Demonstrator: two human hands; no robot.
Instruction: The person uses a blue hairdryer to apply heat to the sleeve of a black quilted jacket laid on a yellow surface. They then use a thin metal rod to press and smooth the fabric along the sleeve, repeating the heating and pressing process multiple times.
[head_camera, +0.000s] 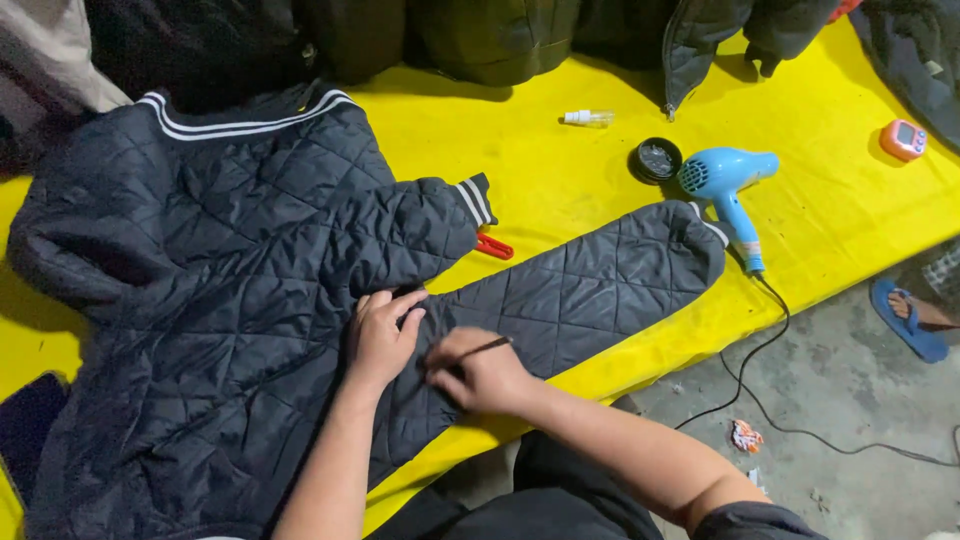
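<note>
Table: we see a bright yellow table cover (560, 190) filling most of the view, its front edge running diagonally.
Floor: we see grey concrete floor (850, 385) at lower right, stained, with a black cord (775, 345) trailing across it and a small crumpled wrapper (745, 436) lying there.
Back edge: we see dark garments (480, 35) heaped along the far side of the table.
Light: we find it even and bright on the yellow, dimmer toward the back.
</note>
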